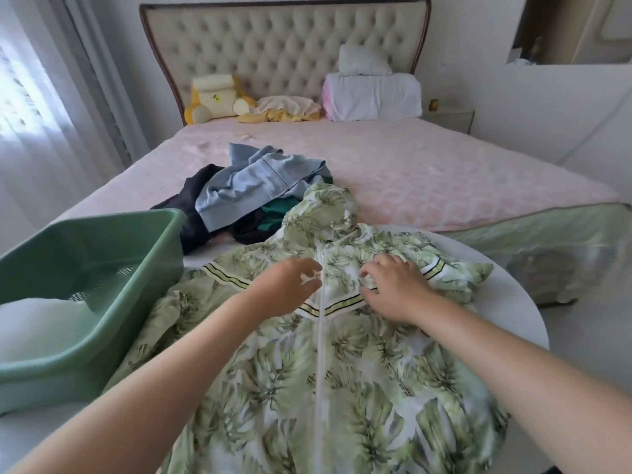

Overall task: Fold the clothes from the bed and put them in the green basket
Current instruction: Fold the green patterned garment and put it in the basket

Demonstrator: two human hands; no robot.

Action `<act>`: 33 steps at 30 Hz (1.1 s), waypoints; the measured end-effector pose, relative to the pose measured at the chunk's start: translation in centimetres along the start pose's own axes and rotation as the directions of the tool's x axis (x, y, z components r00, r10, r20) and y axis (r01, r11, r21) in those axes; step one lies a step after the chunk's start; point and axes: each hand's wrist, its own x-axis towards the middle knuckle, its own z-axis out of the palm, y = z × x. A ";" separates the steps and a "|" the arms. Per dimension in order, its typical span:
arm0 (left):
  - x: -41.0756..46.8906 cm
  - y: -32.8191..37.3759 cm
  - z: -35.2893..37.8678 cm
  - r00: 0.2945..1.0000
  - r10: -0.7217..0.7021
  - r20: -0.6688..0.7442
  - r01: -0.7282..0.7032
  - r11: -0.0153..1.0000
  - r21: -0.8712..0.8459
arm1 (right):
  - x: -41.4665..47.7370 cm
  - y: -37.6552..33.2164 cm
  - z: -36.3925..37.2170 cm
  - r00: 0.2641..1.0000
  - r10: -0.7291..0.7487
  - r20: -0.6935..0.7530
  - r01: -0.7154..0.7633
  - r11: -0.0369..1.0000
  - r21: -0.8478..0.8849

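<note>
A green leaf-print zip jacket (328, 371) lies spread front-up on a round white table (513, 302), its hood toward the bed. My left hand (290, 285) pinches the white zipper pull at chest height. My right hand (396, 289) presses on the jacket just right of the zipper, fingers curled on the fabric. The green basket (113, 241) stands at the left, beside the jacket's sleeve. A pile of clothes waits on the bed: a light blue garment (260, 183), a dark one (195, 200) and a deep green one (273, 213).
The bed (444, 176) has a pink cover and a tufted headboard. A yellow plush toy (212, 97), a crumpled cloth and white pillows (372, 94) lie at its head. Curtains hang at the left. A nightstand (448, 118) stands at the right.
</note>
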 end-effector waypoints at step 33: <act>21.4 -4.1 -1.1 0.782 -0.154 -0.604 0.031 0.977 -0.209 | 23.9 3.1 0.7 0.841 0.439 -0.317 -0.033 0.625 0.780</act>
